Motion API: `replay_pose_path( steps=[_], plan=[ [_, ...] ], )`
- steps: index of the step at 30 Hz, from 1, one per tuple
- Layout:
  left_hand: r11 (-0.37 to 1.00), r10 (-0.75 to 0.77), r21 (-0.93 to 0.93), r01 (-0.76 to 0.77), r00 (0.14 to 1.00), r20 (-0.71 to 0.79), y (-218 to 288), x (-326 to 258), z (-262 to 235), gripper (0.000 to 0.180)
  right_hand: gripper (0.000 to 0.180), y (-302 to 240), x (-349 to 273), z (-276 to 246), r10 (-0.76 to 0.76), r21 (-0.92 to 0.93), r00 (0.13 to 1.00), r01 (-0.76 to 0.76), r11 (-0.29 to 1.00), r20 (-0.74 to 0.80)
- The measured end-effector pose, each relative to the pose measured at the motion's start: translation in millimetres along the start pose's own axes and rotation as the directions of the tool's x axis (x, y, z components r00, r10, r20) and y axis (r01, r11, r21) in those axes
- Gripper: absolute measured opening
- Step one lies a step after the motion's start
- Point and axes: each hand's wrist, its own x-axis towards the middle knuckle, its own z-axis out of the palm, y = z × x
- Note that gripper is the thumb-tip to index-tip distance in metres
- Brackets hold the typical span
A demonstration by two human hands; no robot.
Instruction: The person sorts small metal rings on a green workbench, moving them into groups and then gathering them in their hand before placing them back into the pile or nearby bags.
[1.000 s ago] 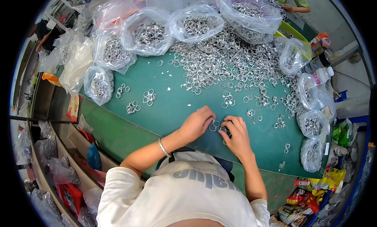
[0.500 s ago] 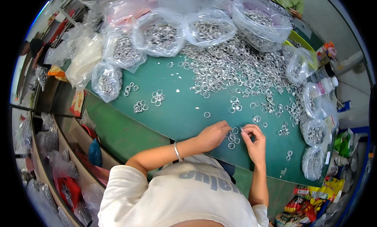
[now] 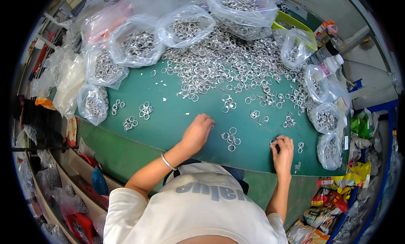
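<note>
A small cluster of silvery metal rings [image 3: 231,139] lies on the green tabletop [image 3: 168,92] between my hands. To its left, my left hand [image 3: 198,135] rests low over the table with its fingers curled together; what they hold, if anything, is hidden. On the right, near the front edge, my right hand [image 3: 283,154] pinches a metal ring [image 3: 272,141] between thumb and fingertips. Just right of that hand lies a pair of rings [image 3: 300,147]. Other small groups of rings [image 3: 145,110] sit further left, and a group [image 3: 229,103] lies beyond the central cluster.
A wide heap of loose rings [image 3: 228,62] covers the far part of the table. Clear plastic bags of rings [image 3: 185,28] line the far edge, with more bags [image 3: 329,151] at the right. A bottle [image 3: 332,64] and a yellow-green bin [image 3: 310,36] stand far right.
My hands have moved apart from the central ring cluster, the left one to the left and the right one to the right. The whole view has shifted too.
</note>
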Motion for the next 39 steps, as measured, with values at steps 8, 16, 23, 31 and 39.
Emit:
replay_pose_path(
  steps=[8, 16, 23, 31, 39],
  plan=[
    [0.981, 0.17, 0.075, -0.176, 0.982, 0.079, 55.2, 13.9, 31.8, 0.035, 0.029, -22.4, 30.5, 8.0, -0.046, 0.133, 0.99, 0.064, 0.989, -0.134],
    [0.974, 0.221, 0.003, -0.224, 0.962, 0.161, 29.1, -3.4, 44.5, 0.038, 0.032, -16.2, 34.2, 23.9, -0.098, -0.004, 0.995, 0.098, 0.995, 0.015],
    [0.962, 0.186, 0.172, -0.212, 0.97, 0.157, 40.5, -0.8, 32.4, 0.036, 0.033, -29.1, 54.7, 32.7, -0.148, 0.111, 0.98, 0.163, 0.98, -0.129],
    [0.98, 0.135, 0.127, -0.154, 0.98, 0.146, 29.0, -1.4, 25.5, 0.035, 0.023, -28.0, 67.6, 48.2, -0.125, 0.165, 0.987, 0.141, 0.976, -0.1],
    [0.982, 0.137, 0.116, -0.15, 0.984, 0.111, 36.8, 13.2, 19.3, 0.033, 0.018, -4.1, 75.4, 38.1, 0.289, 0.567, 0.949, -0.172, 0.805, -0.123]
  ],
)
